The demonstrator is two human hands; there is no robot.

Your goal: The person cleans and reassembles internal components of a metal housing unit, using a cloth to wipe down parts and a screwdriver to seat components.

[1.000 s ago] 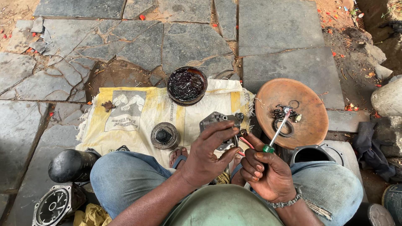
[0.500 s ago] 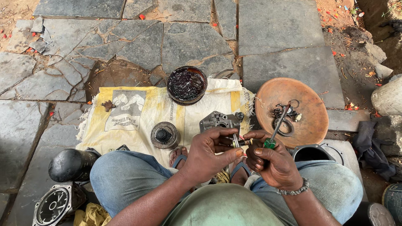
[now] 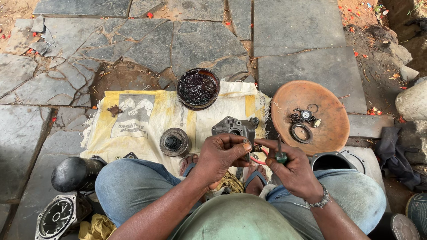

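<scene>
I sit over a yellow and white sack [image 3: 133,120] spread on stone slabs. My left hand [image 3: 222,155] pinches a small dark metal part [image 3: 255,147] in front of a grey metal housing [image 3: 233,127] that stands on the sack. My right hand [image 3: 291,171] grips a green-handled screwdriver [image 3: 280,153], its shaft pointing up beside the small part. The two hands meet just above my sandalled feet.
A tin of black grease [image 3: 198,88] stands at the sack's far edge. A round ribbed metal part [image 3: 174,142] lies left of the housing. A rusty dish [image 3: 329,129] on the right holds springs and rings. A black cylinder [image 3: 73,173] and a dial gauge [image 3: 55,218] lie by my left knee.
My right hand has swung the screwdriver from pointing out over the rusty dish to upright, close to my left hand. Both hands have drawn nearer together at the small part.
</scene>
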